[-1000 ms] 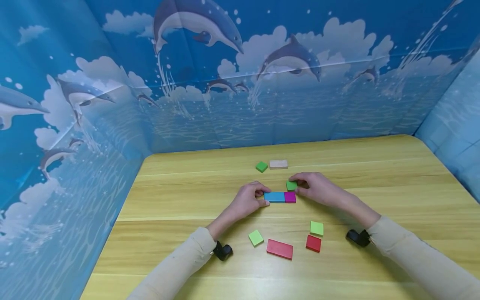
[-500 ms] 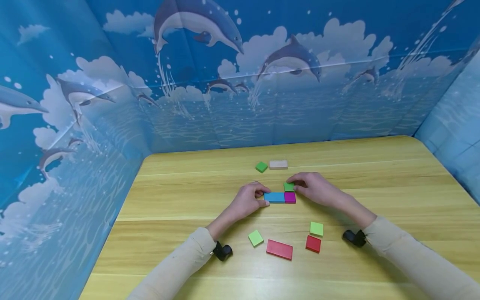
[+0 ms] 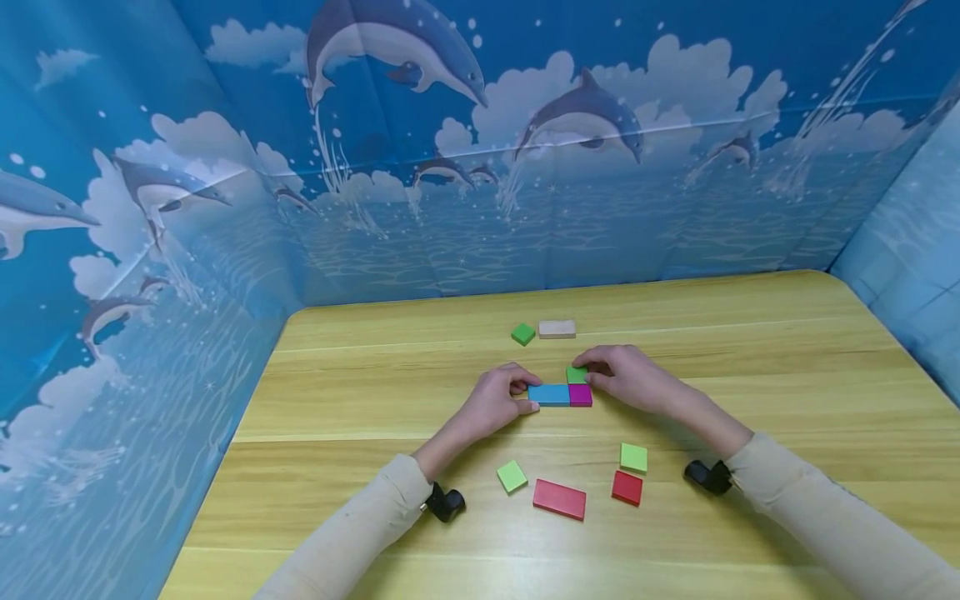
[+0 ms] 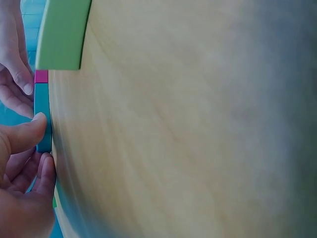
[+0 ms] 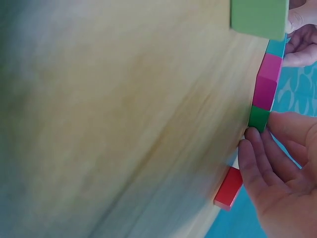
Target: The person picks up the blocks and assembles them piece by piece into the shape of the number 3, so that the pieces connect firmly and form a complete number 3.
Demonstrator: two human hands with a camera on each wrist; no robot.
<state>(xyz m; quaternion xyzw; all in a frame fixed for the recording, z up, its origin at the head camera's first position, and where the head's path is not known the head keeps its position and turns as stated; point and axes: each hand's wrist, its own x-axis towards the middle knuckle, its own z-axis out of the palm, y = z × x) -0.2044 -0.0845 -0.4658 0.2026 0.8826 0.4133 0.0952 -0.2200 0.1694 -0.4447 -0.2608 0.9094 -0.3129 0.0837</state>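
Note:
On the wooden table, a blue rectangular block point(image 3: 549, 395) lies end to end with a purple square block point(image 3: 580, 395). My left hand point(image 3: 495, 400) holds the blue block at its left end, thumb on the near side and fingers at the far side. A green square block point(image 3: 576, 374) sits against the far side of the purple one, pinched between the thumb and fingers of my right hand point(image 3: 637, 381). In the right wrist view, that green block point(image 5: 259, 118) touches the purple block point(image 5: 266, 84), and fingertips cover part of it.
Beyond the hands lie another green block point(image 3: 523, 334) and a pale wooden block point(image 3: 557, 329). Nearer are two light green squares point(image 3: 512, 477), a long red block point(image 3: 559, 499) and a small red block point(image 3: 627, 488). A dolphin-printed curtain point(image 3: 480, 225) hangs behind the table.
My right hand has shifted slightly left with the green block, which now lines up closer behind the purple block. The left hand and the blue block have stayed put.

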